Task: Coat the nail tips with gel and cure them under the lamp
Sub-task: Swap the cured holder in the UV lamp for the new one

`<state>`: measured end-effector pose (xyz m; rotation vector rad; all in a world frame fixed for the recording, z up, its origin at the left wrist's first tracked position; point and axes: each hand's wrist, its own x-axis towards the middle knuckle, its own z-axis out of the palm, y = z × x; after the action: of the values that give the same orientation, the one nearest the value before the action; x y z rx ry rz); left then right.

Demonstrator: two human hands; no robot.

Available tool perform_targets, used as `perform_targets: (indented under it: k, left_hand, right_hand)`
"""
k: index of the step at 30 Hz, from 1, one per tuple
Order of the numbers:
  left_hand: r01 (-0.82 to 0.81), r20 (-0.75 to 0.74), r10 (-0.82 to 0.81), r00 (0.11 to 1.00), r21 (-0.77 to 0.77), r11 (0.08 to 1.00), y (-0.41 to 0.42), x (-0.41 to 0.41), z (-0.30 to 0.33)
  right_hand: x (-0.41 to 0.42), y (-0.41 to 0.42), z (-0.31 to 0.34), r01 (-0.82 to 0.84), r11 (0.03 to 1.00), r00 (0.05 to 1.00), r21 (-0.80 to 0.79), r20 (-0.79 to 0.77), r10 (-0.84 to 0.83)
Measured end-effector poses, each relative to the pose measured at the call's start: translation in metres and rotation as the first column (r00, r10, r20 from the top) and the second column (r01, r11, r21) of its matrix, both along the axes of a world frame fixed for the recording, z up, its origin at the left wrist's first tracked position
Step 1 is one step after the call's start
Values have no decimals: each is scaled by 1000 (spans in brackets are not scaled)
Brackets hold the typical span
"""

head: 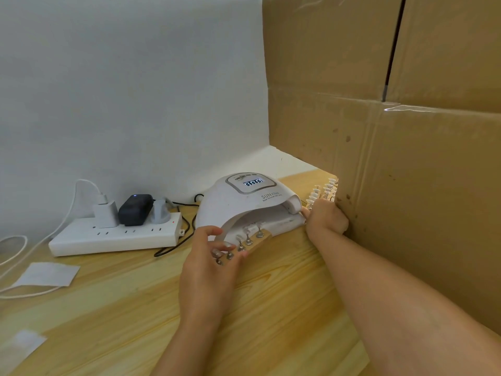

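My left hand (210, 263) pinches the near end of a wooden strip (259, 244) w/ nail tips (248, 240) standing on it; far end sits just inside the lamp (244, 207) mouth. My right hand (326, 217) curls at the lamp's right edge, against the cardboard box (406, 158) — can't tell if it grips anything. More nail tips on stands (324, 189) just behind it. Lamp reads "SUN", display lit, digits unclear. Power strip (113, 234) w/ chargers to the left, by the wall.
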<state>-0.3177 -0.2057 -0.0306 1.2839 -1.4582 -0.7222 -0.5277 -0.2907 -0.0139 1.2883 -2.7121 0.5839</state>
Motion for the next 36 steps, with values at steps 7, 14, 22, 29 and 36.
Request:
perform_targets:
  k: [7,14,22,29,36]
  left_hand:
    - [-19,9,19,1000,4,1000,-3,1,-1]
    - [-18,38,18,999,-3,1000,-4,1,-2]
    - [31,82,-30,996,-8,999,-2,1,0]
    - [101,99,-100,990,-5,995,-2,2,0]
    - [179,131,-167,977,-88,980,0,0,1]
  right_hand:
    - [-1,14,-8,-113,990,992,-89,-61,108]
    - [4,9,-4,-111,994,992,7,-66,111]
    - [8,54,-1,-496,706,786,-505,84,612]
    - [12,76,9,-894,430,424,-128,72,903]
    - [7,83,12,-893,418,390,-165,179,903]
